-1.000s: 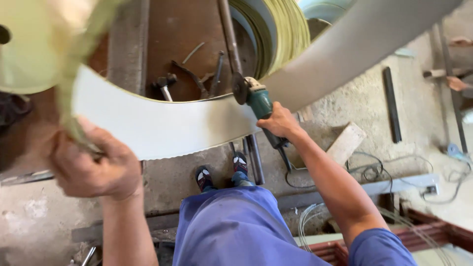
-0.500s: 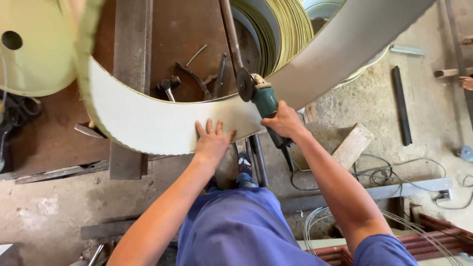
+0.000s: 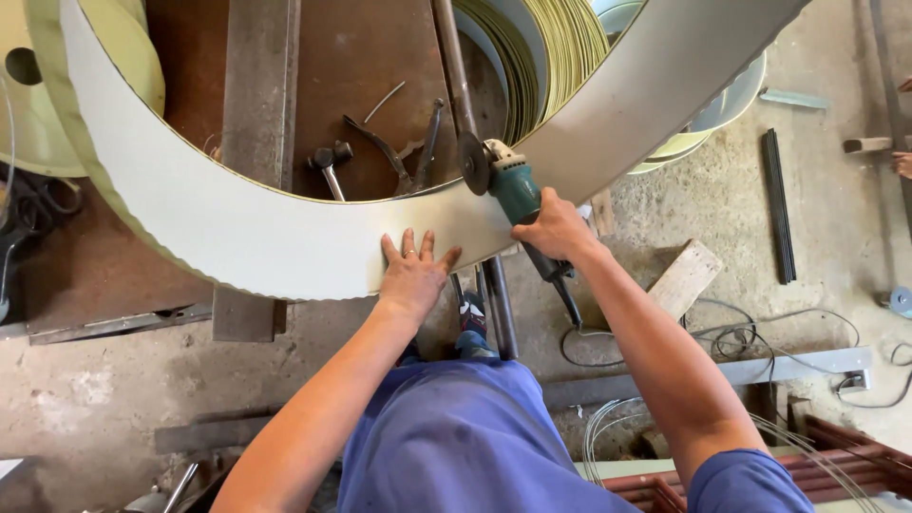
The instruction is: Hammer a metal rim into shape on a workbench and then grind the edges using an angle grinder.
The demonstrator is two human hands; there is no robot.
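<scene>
The floor (image 3: 114, 418) is looking grey, rough and dusty, like a workshop floor. A rusty brown metal table (image 3: 361, 66) is sitting near the top. A hammer (image 3: 328, 163) and some pliers (image 3: 385, 152) are lying on it, just beside each other. A thick steel bar (image 3: 252, 142) is running down across the table. Yellow-green rings (image 3: 556, 52) are standing stacked near the top right. A wood block (image 3: 686, 277) is lying on the floor at the right. A black cord (image 3: 731, 337) is curling over the floor near it. A dark flat bar (image 3: 779, 204) is lying farther right, well apart from the hands.

A big white metal band (image 3: 237, 228) is curving wide across the table, from the top left down and back up to the top right. Its lower edge is looking wavy at the left.

The left hand (image 3: 413, 271) is lying flat and open on the band, with its fingers spread out. It is pressing on the band, not grasping it.

The right hand (image 3: 556, 228) is wrapping tight around a green grinder (image 3: 513, 190). The grinder is sitting just to the right of the left hand. Its round dark disc (image 3: 472, 163) is touching the top edge of the band. The two hands are staying near each other, with the grinder between them and a bit higher up.

The person is wearing blue clothes (image 3: 456, 437) and is standing right at the band.
</scene>
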